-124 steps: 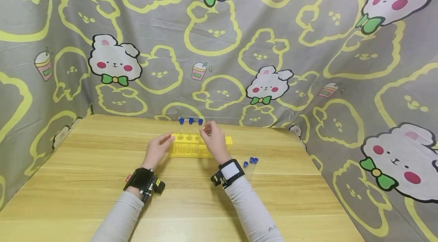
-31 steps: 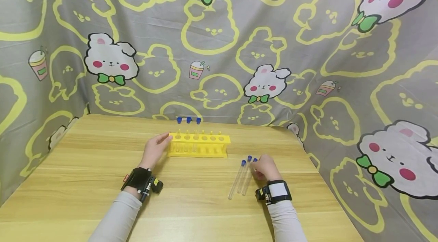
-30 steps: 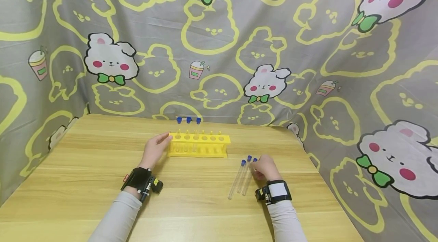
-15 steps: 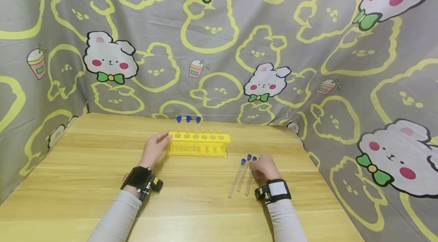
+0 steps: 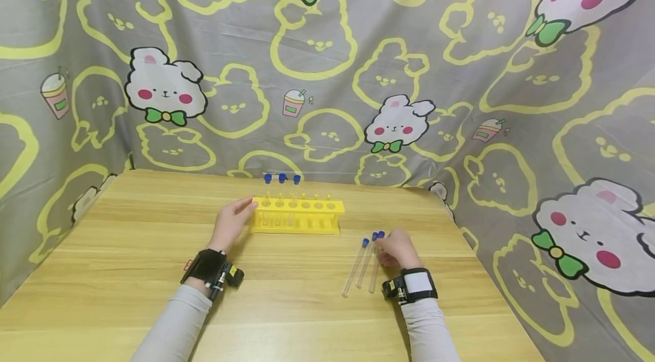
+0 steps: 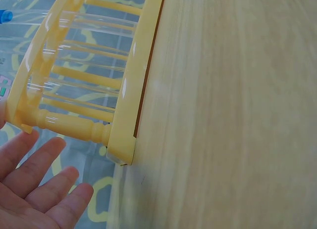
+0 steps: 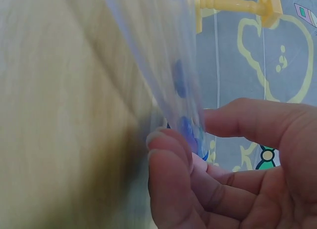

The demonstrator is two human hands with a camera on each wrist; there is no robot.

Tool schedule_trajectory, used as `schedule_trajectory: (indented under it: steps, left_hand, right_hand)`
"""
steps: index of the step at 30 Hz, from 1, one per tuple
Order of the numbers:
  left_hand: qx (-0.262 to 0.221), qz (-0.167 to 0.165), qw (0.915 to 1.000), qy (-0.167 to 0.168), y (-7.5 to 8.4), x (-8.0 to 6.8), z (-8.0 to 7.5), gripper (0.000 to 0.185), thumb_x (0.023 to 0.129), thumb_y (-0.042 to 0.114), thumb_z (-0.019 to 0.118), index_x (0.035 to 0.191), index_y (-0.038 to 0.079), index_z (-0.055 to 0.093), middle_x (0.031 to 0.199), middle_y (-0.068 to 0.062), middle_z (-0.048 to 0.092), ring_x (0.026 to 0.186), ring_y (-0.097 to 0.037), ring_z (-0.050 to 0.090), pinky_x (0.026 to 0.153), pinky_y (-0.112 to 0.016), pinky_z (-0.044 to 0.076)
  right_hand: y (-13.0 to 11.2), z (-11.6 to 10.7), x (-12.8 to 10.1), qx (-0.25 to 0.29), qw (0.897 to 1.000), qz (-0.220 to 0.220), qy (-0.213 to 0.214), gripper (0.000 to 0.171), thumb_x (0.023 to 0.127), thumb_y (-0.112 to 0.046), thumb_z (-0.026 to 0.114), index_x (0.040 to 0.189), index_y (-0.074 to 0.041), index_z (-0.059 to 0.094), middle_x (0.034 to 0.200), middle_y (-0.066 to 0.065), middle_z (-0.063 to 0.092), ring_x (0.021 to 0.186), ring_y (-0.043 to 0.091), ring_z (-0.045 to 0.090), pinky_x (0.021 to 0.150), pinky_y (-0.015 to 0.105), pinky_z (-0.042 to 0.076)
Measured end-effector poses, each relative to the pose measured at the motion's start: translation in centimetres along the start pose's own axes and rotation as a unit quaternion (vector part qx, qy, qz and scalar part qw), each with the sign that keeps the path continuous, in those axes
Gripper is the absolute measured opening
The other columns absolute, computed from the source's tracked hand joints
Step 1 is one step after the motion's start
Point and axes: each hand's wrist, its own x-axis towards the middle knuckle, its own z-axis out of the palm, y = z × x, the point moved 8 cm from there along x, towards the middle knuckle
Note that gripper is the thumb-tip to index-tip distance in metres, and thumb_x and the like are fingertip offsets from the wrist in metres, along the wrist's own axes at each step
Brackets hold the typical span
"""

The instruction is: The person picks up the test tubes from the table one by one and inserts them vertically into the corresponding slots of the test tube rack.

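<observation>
On a pale wooden table (image 5: 286, 305) with long grain lines running left to right, hemmed on three sides by grey cloth (image 5: 460, 66) printed with yellow outlines, white rabbit-like faces with green bows, and small drink cups. Toward the far edge, a yellow test tube rack (image 5: 297, 216) standing lengthwise, with three clear blue-capped tubes (image 5: 281, 191) upright in its left holes and the remaining holes bare. At the rack's left end, left hand (image 5: 231, 225) with fingers straight and relaxed, fingertips touching or just beside the end post; from the left wrist view, fingers (image 6: 44, 194) spread below the rack's corner, curled round nothing, rack rails (image 6: 89, 75) and glass above them. Right of the rack and nearer the front, three loose tubes (image 5: 364, 265) lying close together on the wood, blue caps pointing away, clear bottoms toward the near edge. Right hand (image 5: 396, 249) resting beside them, thumb and fingers pinched on the capped end of the rightmost tube (image 5: 374, 268); from the right wrist view, blurred glass and a blue cap (image 7: 190, 132) squeezed between a fingertip (image 7: 168, 145) and the thumb, tube slanting up off the tabletop. Black strap on the left wrist (image 5: 210, 271), white-patched strap on the right (image 5: 411, 286), light grey sleeves behind both. Cloth folds meeting the table along its back and right edges.
</observation>
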Motion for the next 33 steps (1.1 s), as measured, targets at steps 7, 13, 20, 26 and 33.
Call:
schedule_trajectory:
  steps: [7, 13, 20, 26, 33]
  left_hand:
    - [0.0, 0.0, 1.0, 0.0, -0.1, 0.0, 0.0, 0.06, 0.098, 0.048, 0.052, 0.143, 0.01, 0.048, 0.148, -0.015, 0.048, 0.14, -0.034, 0.04, 0.117, -0.049, 0.033]
    - [-0.001, -0.004, 1.0, 0.002, -0.3, 0.1, -0.1, 0.059, 0.097, 0.049, 0.053, 0.142, 0.011, 0.05, 0.148, -0.014, 0.048, 0.14, -0.034, 0.041, 0.118, -0.049, 0.033]
    - [-0.005, -0.003, 1.0, -0.003, -0.6, 0.3, 0.1, 0.061, 0.097, 0.05, 0.054, 0.143, 0.011, 0.049, 0.149, -0.013, 0.048, 0.141, -0.034, 0.04, 0.118, -0.05, 0.033]
    - [-0.001, 0.001, 1.0, 0.0, -0.5, 0.3, 0.1, 0.06, 0.097, 0.049, 0.053, 0.143, 0.01, 0.049, 0.148, -0.014, 0.048, 0.141, -0.034, 0.04, 0.117, -0.05, 0.033]
    - [-0.009, -0.001, 1.0, -0.001, -0.5, 0.2, 0.1, 0.059, 0.097, 0.048, 0.055, 0.142, 0.01, 0.05, 0.148, -0.014, 0.048, 0.141, -0.033, 0.04, 0.117, -0.049, 0.033]
  right_hand:
    - [-0.3, -0.2, 0.0, 0.006, 1.0, -0.003, -0.002, 0.02, 0.091, -0.016, 0.063, 0.083, 0.001, 0.058, 0.064, 0.009, 0.062, 0.051, 0.019, 0.064, 0.05, 0.031, 0.058]
    - [-0.7, -0.8, -0.2, -0.014, 1.0, -0.018, 0.003, 0.024, 0.092, -0.018, 0.06, 0.083, 0.003, 0.061, 0.066, 0.011, 0.064, 0.055, 0.021, 0.065, 0.052, 0.033, 0.058]
    - [-1.0, -2.1, -0.5, -0.025, 0.999, -0.039, 0.023, 0.025, 0.093, -0.02, 0.057, 0.095, 0.005, 0.061, 0.074, 0.013, 0.065, 0.062, 0.02, 0.064, 0.058, 0.031, 0.059]
    - [-1.4, -3.2, -0.7, -0.001, 0.997, -0.057, 0.046, 0.024, 0.092, -0.018, 0.055, 0.098, 0.005, 0.06, 0.076, 0.011, 0.063, 0.065, 0.02, 0.064, 0.062, 0.033, 0.061]
    - [-2.2, -4.5, -1.0, 0.004, 0.994, -0.072, 0.084, 0.017, 0.091, -0.016, 0.053, 0.093, 0.001, 0.054, 0.076, 0.01, 0.062, 0.065, 0.018, 0.063, 0.063, 0.034, 0.062]
